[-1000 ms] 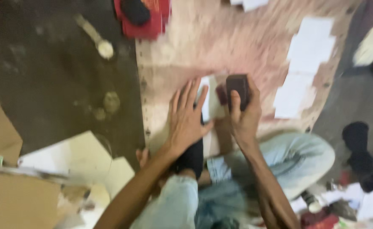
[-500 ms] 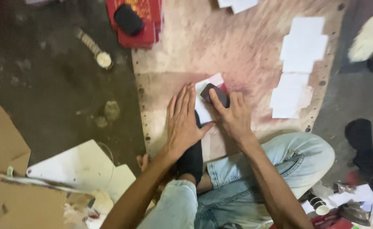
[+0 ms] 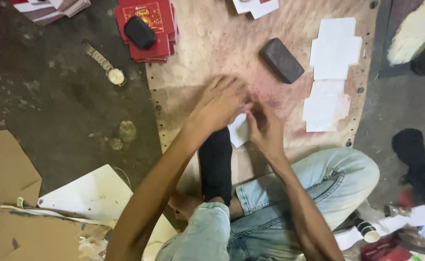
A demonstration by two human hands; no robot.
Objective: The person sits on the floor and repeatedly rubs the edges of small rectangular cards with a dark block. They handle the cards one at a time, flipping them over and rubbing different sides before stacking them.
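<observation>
A: While the wristwatch lies well left of the pinkish work board, a white card blank is being folded at the board's near middle.

B: By which hands?

A: It is pinched under the left hand, fingers curled together, and the right hand, fingertips closed on its edge. A firm crease is judged to be needed next.

B: What is obscured?

A: Most of the blank is covered; the dark block lies untouched beyond.

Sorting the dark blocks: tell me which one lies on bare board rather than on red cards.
The long dark block right of centre, beside the white cutouts; the rounder one sits atop the red cards.
</observation>
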